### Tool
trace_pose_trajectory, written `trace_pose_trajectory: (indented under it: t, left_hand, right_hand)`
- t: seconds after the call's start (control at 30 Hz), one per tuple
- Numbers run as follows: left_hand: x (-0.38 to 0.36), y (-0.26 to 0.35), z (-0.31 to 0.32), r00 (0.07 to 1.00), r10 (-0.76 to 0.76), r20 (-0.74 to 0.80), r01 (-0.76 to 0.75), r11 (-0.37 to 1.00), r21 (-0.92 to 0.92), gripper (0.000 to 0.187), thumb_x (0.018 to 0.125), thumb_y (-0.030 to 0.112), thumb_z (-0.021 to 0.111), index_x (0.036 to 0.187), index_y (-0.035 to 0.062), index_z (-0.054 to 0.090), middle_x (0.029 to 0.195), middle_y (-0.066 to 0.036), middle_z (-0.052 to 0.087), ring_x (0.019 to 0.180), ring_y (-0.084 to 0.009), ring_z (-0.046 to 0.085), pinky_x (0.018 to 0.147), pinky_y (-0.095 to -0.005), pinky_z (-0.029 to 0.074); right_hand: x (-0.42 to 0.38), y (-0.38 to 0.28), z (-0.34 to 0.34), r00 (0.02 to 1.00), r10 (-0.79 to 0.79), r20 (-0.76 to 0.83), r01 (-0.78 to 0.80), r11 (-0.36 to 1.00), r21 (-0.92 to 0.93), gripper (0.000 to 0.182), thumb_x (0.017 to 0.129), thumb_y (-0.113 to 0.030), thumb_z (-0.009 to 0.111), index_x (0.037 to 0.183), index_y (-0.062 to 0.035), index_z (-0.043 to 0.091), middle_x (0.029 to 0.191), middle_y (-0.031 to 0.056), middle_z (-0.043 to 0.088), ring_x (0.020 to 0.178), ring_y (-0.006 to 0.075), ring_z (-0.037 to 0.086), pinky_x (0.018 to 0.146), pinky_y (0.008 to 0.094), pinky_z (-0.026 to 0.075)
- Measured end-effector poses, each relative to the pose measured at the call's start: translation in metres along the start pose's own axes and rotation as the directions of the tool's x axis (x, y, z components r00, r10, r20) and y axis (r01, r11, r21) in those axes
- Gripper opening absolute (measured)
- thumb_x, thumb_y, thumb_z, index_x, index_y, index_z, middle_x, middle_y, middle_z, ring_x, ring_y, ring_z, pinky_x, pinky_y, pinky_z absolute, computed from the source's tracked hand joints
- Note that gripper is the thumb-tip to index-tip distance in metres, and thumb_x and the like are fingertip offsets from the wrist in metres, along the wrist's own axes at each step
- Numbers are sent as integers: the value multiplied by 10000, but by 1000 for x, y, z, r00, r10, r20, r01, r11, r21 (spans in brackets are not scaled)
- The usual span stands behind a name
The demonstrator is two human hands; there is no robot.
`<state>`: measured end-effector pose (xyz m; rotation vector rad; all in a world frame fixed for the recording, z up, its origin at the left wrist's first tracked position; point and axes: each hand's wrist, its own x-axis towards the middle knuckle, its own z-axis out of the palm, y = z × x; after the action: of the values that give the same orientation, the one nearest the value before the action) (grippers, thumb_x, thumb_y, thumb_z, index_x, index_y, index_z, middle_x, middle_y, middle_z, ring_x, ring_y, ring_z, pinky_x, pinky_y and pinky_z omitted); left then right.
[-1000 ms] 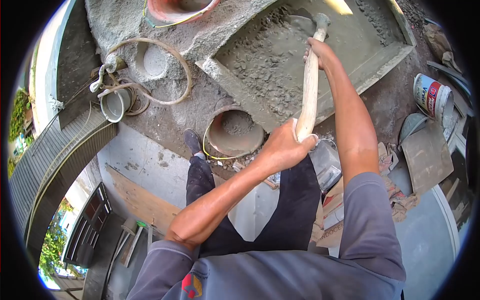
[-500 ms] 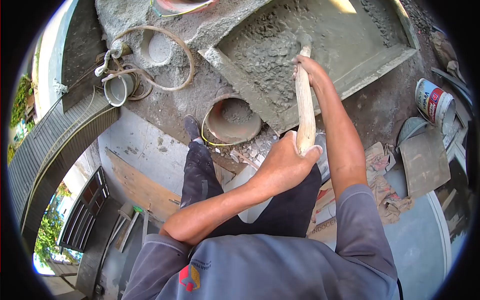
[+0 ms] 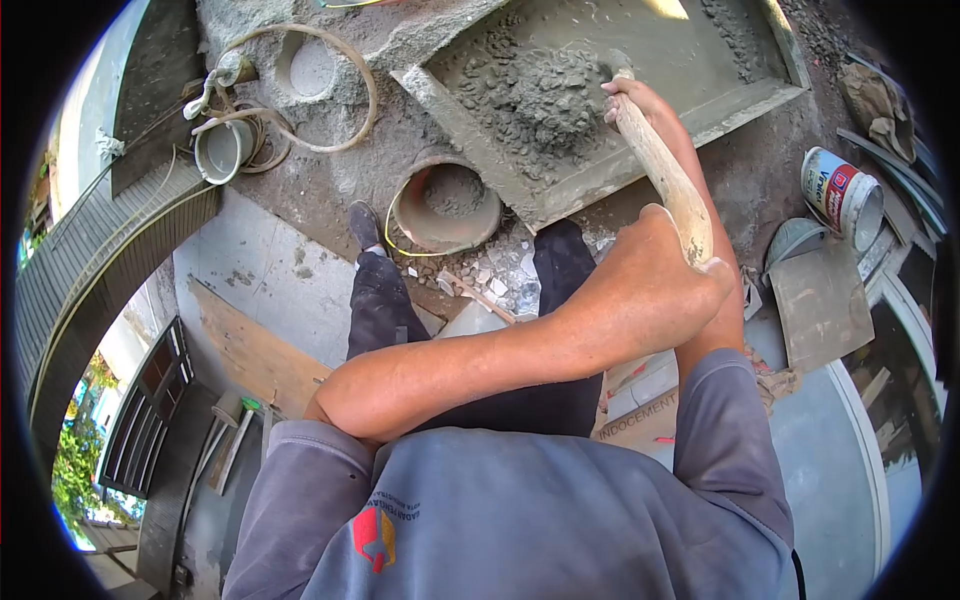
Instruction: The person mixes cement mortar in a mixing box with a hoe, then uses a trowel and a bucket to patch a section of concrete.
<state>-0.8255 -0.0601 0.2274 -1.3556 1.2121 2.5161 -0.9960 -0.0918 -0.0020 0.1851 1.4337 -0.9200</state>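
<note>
Both hands hold a thick, pale wooden handle (image 3: 660, 165) that slants down to the right. My left hand (image 3: 668, 268) is closed round its near end, with the thumb by the butt. Farther up, my right hand (image 3: 643, 103) wraps the handle close to its far end. The tool's head there is mostly hidden in wet grey mortar. A lumpy mound of mortar (image 3: 555, 105) lies just left of it, inside a shallow, wood-edged trough (image 3: 745, 120).
A round tub (image 3: 420, 232) with some mortar stands left of the trough, near my foot. Farther left are a small bucket (image 3: 222, 152) and a looped hose (image 3: 372, 95). On the right are a paint bucket (image 3: 835, 190), a square board (image 3: 822, 300) and rubble.
My left hand and the handle's near end have swung right and slightly up. The mortar is now heaped higher beside the tool's head. My right leg has moved, with its lower part now showing.
</note>
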Motion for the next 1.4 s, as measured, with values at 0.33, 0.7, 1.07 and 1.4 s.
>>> trace_pose_trajectory:
  t: [0.33, 0.7, 1.07, 1.4]
  left_hand:
    - [-170, 0, -54, 960, -163, 228, 148, 986, 81, 544, 845, 277, 608, 1100, -169, 431, 937, -306, 598, 876, -290, 651, 739, -415, 514]
    - [-316, -208, -315, 858, -483, 176, 362, 810, 460, 449, 681, 137, 712, 1080, 64, 520, 851, -149, 602, 824, -312, 619, 738, -398, 474]
    - [-324, -332, -357, 996, -85, -31, 86, 774, 627, 328, 650, 17, 631, 971, 75, 594, 874, -164, 600, 893, -411, 590, 771, -464, 473]
    - [-71, -158, -163, 984, 149, 98, -177, 877, 446, 430, 840, 326, 720, 1060, -12, 570, 813, -199, 629, 738, -314, 647, 685, -407, 493]
  right_hand:
    - [-72, 73, 29, 971, 222, -89, -218, 974, 56, 168, 853, -98, 613, 885, -61, 452, 616, 67, 469, 469, 192, 447, 432, 338, 465]
    - [-134, 332, 206, 946, 164, -279, -41, 915, 401, 183, 887, -146, 580, 977, -14, 492, 735, 97, 488, 549, 235, 518, 510, 432, 517]
    - [-144, 345, 238, 963, 107, -248, 3, 915, 404, 167, 894, -84, 592, 926, 18, 464, 755, 111, 503, 625, 263, 548, 640, 468, 560]
    - [-43, 33, 64, 873, -302, -382, 358, 930, 82, 126, 873, -140, 613, 868, -54, 521, 670, 48, 485, 535, 180, 485, 515, 373, 479]
